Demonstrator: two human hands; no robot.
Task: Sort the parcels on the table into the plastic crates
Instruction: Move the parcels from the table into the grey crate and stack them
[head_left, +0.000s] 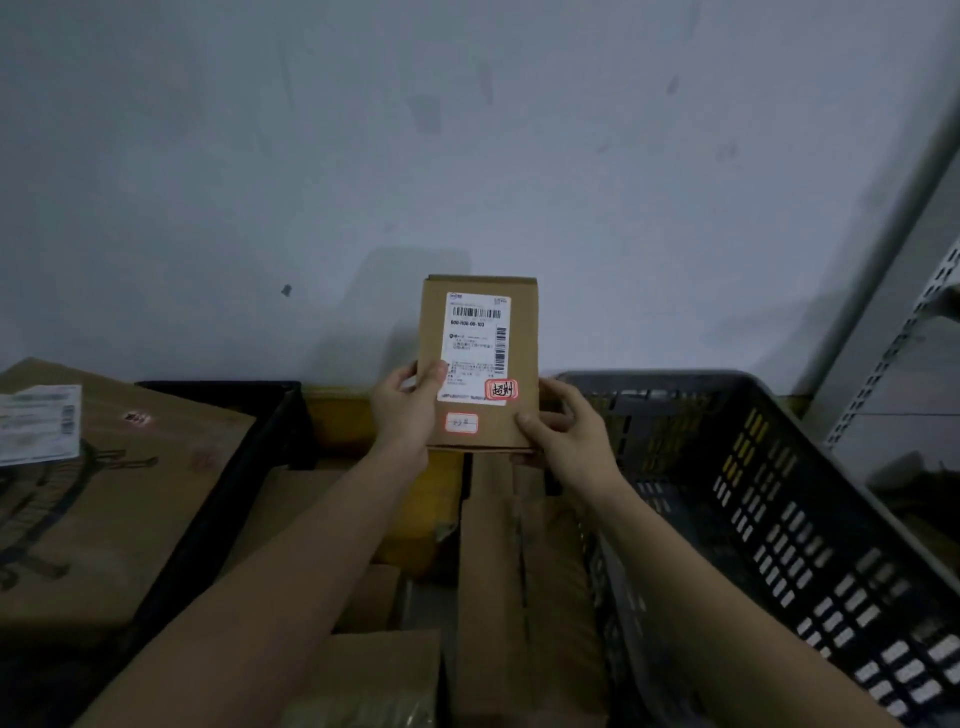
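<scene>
Small brown cardboard parcel (480, 364) held upright, label facing; left hand (408, 410) and right hand (563, 428) both grasping its lower edges. Read label, then lower into matching grey slotted plastic crate (779, 467).

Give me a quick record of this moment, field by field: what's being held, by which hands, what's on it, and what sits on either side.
held item: small cardboard parcel, raised upright, label toward the camera
left hand: grips the parcel's lower left edge
right hand: grips its lower right corner
on the parcel: white shipping label with barcodes, two red-bordered stickers
left side: black crate holding a large cardboard box
right side: grey slotted crate
below the arms: more cardboard parcels
</scene>
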